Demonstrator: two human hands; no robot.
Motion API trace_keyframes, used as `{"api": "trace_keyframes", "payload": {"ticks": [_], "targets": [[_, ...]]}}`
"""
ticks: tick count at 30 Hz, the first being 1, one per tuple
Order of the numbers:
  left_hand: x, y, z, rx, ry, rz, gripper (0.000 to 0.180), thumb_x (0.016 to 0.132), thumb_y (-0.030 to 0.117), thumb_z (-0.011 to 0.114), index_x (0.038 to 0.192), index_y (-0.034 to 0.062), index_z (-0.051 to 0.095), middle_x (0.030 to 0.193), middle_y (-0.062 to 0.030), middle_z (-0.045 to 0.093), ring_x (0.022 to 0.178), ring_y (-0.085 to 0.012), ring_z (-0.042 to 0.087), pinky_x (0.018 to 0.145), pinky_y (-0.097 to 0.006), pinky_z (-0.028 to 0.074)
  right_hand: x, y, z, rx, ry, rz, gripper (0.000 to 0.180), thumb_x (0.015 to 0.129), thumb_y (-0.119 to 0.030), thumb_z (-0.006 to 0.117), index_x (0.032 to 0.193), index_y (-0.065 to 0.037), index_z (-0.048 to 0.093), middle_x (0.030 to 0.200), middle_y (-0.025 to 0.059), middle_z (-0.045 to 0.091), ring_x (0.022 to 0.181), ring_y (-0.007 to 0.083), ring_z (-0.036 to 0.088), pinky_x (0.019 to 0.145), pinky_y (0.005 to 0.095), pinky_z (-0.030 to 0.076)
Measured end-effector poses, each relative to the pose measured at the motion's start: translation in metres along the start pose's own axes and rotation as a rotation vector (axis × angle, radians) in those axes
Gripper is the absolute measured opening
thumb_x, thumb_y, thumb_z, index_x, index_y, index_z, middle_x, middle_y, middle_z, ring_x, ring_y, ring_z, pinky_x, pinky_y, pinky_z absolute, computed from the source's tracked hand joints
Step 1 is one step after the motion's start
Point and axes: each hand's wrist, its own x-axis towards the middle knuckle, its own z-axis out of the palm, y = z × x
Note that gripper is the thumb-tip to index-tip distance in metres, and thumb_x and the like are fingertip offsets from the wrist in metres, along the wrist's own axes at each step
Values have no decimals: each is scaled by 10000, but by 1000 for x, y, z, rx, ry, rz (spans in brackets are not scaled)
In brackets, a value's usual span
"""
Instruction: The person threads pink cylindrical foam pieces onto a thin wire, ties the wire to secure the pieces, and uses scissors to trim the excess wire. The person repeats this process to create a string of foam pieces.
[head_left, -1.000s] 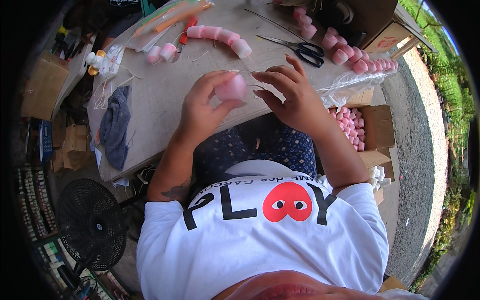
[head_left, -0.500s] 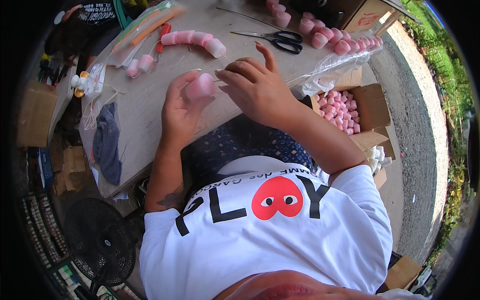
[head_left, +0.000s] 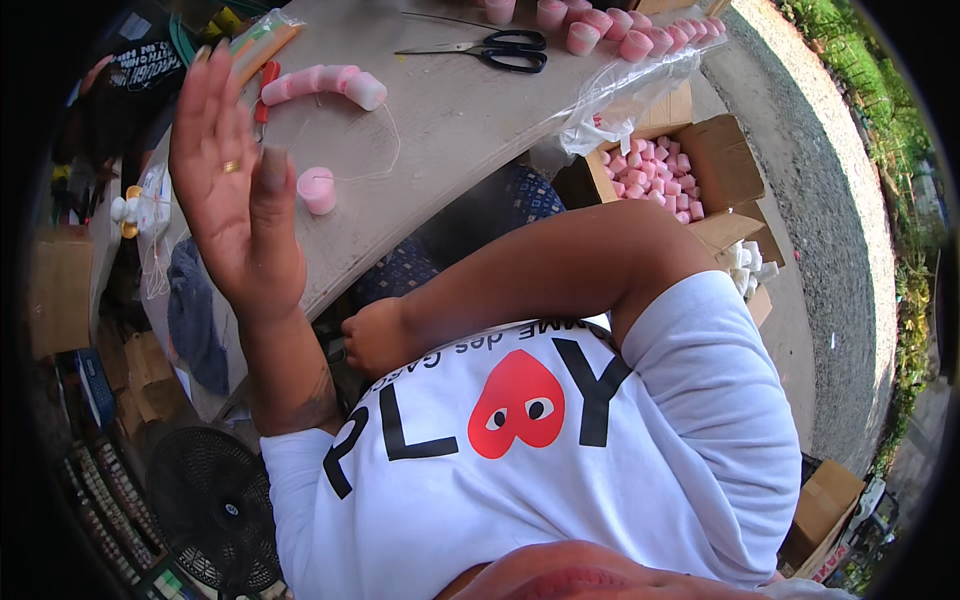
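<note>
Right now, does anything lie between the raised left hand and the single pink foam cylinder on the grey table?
Nothing visible does. The left hand is lifted, open and empty, just left of the single pink foam cylinder, with only bare grey table between them. A thin white thread runs from the cylinder's far side.

I see my left hand [head_left: 235, 190] raised open above the table's [head_left: 470, 120] near left edge, my right hand [head_left: 375, 335] closed below that edge, against my lap. A single foam cylinder [head_left: 318, 190] stands on the table just right of my left hand. Behind it lies a strung row of cylinders [head_left: 325, 82]. Scissors [head_left: 500, 50] lie toward the far edge, with more cylinders [head_left: 610, 30] at the far right corner. An open box [head_left: 720, 160] of cylinders sits on the ground right of the table.
</note>
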Motion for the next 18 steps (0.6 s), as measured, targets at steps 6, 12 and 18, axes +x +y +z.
{"api": "trace_keyframes", "payload": {"ticks": [6,12,18], "targets": [[37,61,95,-722,-1285,-33,628,892,354,598,1381,47,351,1276,-210,516,1183,-299,506,1017,-377,371,-12,-7,-19,192,354,-38,203,818,-179,561,952,-44,632,978,79,615,960,217,583,897,370,435],[-37,-1,-73,-296,-739,-548,339,951,178,522,1233,-10,527,1188,-147,579,1159,-205,528,1017,-373,381,-157,-1,-67,-34,223,404,211,758,-146,602,937,-37,626,855,69,574,881,221,573,869,353,440],[-64,-24,-123,-238,-55,-643,578,842,36,653,1363,22,402,1333,-167,491,1271,-257,443,1074,-368,322,-160,19,-89,-77,726,649,259,761,-133,711,1007,-83,648,898,65,608,893,241,588,814,355,443]]}}
